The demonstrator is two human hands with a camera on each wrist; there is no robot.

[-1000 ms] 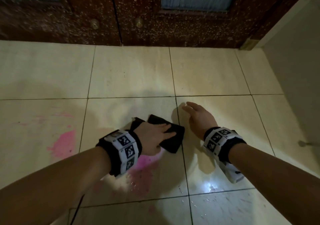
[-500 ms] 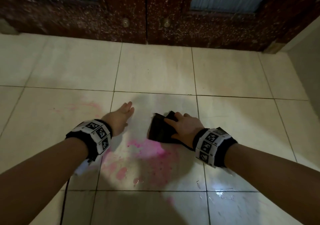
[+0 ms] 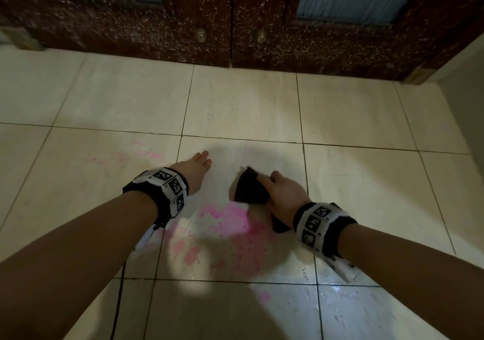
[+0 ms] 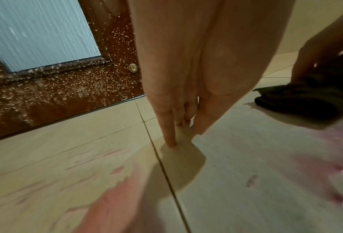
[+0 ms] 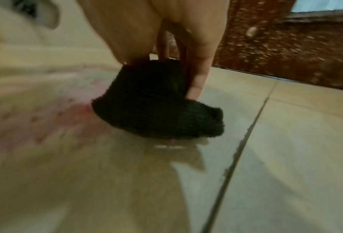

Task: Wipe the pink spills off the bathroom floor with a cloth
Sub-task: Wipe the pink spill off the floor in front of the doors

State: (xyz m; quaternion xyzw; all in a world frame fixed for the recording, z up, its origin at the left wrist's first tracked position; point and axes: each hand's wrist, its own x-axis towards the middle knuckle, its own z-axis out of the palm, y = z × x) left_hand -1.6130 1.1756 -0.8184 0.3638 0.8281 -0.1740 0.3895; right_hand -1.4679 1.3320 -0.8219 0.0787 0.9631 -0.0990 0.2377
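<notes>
Right hand (image 3: 284, 195) holds the folded black cloth (image 3: 250, 189) on the tile, fingers curled over it.
The cloth sits at the far edge of the large pink spill (image 3: 230, 224); the left hand (image 3: 195, 170), fingers straight and holding nothing, touches the cream floor tiles (image 3: 353, 182) with its fingertips near faint pink streaks (image 3: 136, 155), before speckled brown wooden doors (image 3: 209, 20).

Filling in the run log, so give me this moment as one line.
right hand grips dark cloth at pink spill edge | left hand open, fingertips on floor | spill remains
</notes>
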